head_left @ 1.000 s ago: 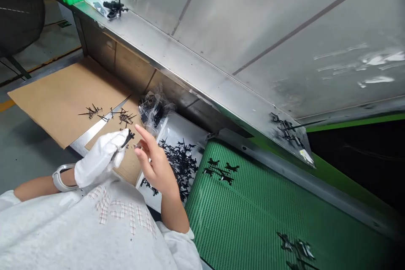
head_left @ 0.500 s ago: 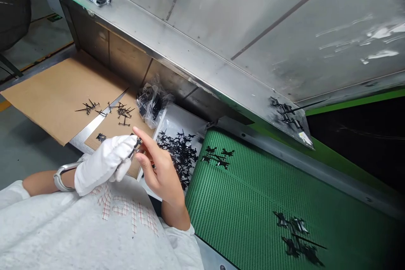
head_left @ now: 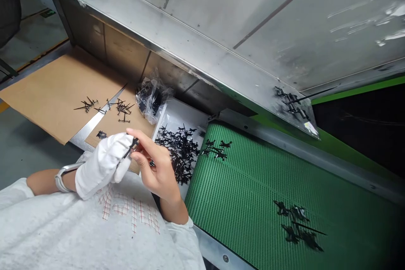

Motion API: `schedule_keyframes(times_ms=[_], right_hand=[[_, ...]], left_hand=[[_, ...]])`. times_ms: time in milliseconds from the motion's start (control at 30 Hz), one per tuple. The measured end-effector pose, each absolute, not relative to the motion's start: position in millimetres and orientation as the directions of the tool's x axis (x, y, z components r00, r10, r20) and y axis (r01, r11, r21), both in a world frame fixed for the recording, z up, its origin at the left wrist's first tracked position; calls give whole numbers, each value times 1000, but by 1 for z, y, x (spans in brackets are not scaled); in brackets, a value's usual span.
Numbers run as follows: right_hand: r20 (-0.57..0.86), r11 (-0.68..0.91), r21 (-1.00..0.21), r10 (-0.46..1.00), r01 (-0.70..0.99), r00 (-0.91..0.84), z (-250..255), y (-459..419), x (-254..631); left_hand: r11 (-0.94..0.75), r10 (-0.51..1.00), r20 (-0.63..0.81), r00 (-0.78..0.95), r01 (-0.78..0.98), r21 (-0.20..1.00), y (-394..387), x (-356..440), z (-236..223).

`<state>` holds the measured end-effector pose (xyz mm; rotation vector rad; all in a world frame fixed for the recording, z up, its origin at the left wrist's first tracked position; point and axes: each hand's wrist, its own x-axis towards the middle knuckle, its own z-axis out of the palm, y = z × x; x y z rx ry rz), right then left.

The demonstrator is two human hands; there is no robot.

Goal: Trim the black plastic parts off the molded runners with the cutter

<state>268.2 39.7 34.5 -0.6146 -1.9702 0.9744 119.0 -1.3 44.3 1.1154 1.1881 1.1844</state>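
Note:
My left hand (head_left: 103, 164), in a white glove, is closed on a small black plastic part (head_left: 133, 145). Bare fingers of my right hand (head_left: 155, 164) pinch the same part from the other side, thumb below and index finger above. Most of the part is hidden between the fingers. Just beyond my right hand, a white tray (head_left: 174, 112) holds a heap of black plastic parts (head_left: 180, 149). Left of the tray, thin black sprue pieces (head_left: 123, 107) lie scattered on brown cardboard (head_left: 63, 88).
To the right runs a green conveyor belt (head_left: 240, 194) bearing black part clusters (head_left: 297, 223). A metal ledge (head_left: 177, 46) crosses behind, with black parts (head_left: 291, 103) at its right end. A clear plastic bag (head_left: 153, 97) of black pieces sits behind the tray.
Both hands stay together on the black part, shifted only slightly. The camera view has tilted a little. The cluster at the belt's near left end appears slightly further left.

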Motion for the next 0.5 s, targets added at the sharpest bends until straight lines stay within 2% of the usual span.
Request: schedule_keyframes(times_ms=[200, 400, 500], right_hand=[[461, 579, -812, 718, 80, -521, 34, 37, 268], [432, 564, -821, 716, 89, -549, 32, 31, 270], [445, 568, -819, 715, 78, -539, 32, 29, 269]], left_hand=[[93, 996, -92, 21, -68, 993, -1, 120, 48], [-3, 999, 1, -42, -36, 999, -1, 119, 49], [37, 999, -37, -1, -19, 999, -4, 118, 47]])
